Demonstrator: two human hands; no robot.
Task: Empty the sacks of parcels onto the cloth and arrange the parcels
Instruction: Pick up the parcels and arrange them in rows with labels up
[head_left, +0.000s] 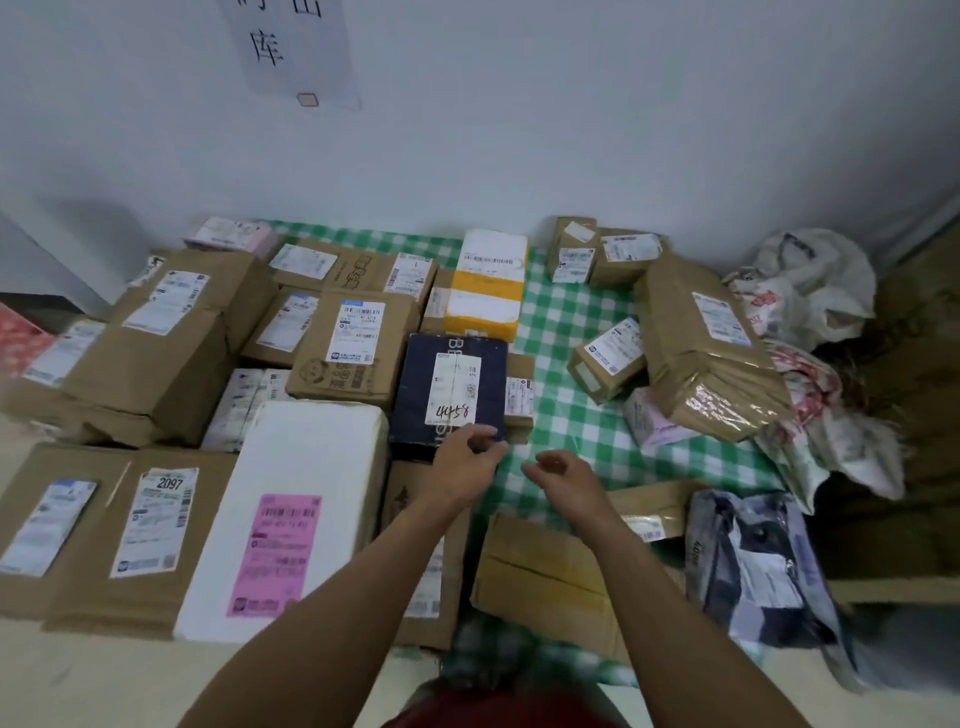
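Several parcels lie on a green-and-white checked cloth (561, 322) on the floor. A dark blue box (452, 384) with a label marked 4458 sits in the middle. My left hand (467, 462) hovers at its near edge, fingers loosely curled, holding nothing. My right hand (558, 470) hangs over bare cloth just to the right, fingers also loosely curled and empty. Brown cartons (171, 332) are packed in rows on the left, beside a white foam box (291, 514) with a pink label. A tall taped brown parcel (701, 343) lies at the right.
Crumpled white sacks (810, 291) with red print are heaped at the cloth's right edge against the wall. A grey plastic mailer (758, 566) and a flat brown carton (545, 577) lie near my right arm. A paper sign (291, 47) hangs on the wall.
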